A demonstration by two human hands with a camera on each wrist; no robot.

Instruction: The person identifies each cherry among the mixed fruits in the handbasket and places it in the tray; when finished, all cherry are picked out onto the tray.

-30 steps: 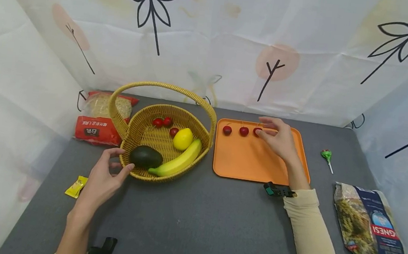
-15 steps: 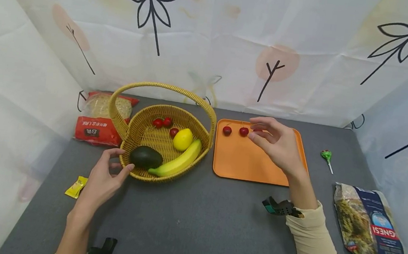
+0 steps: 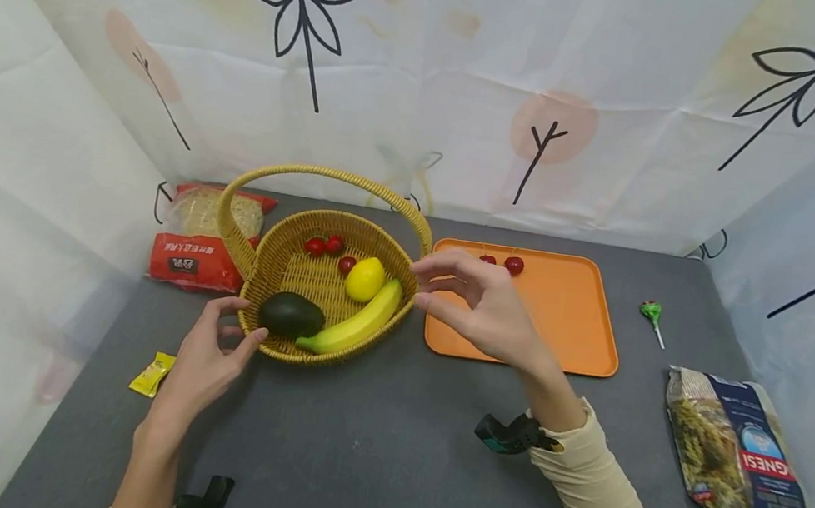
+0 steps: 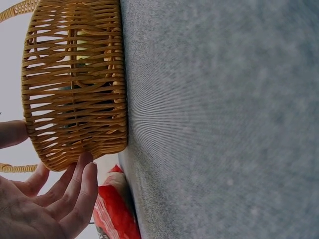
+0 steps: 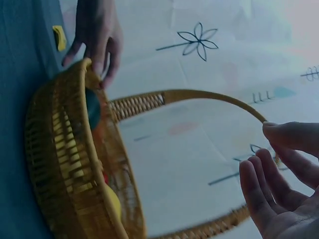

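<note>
Left hand [image 3: 209, 353] held the basket [image 3: 308, 280], right hand [image 3: 475, 305] hung loose beside it

We saw the left hand's grip drawn in on the near left of the woven basket: the thumb lay at the rim and the fingers pressed against the outer wall. The right hand's grip was moderately parted, its fingers softly bent, and we could make out nothing between thumb and fingertips. It hung over the left part of the orange tray [image 3: 558, 326], its fingertips beside the basket's right edge; we could not tell whether they touched it.

The basket stood on the grey counter [image 3: 384, 461], its handle [image 3: 334, 173] arched above it. Inside we saw a dark green fruit [image 3: 291, 314] near the left thumb, a banana [image 3: 362, 322] along the near right side, a yellow fruit [image 3: 365, 279] just beyond it, and three small red fruits [image 3: 314, 246]: two at the far side and one next to the yellow fruit.

The tray lay just right of the basket. Two cherries [image 3: 514, 265] sat near its far edge, the left one partly hidden by the right hand.

Around these we noticed a red bag [image 3: 197, 259] behind the basket's left side, a yellow packet [image 3: 152, 374] near the left wrist, and, right of the tray, a green lollipop [image 3: 650, 310] and a dark blue bag [image 3: 746, 464].
</note>
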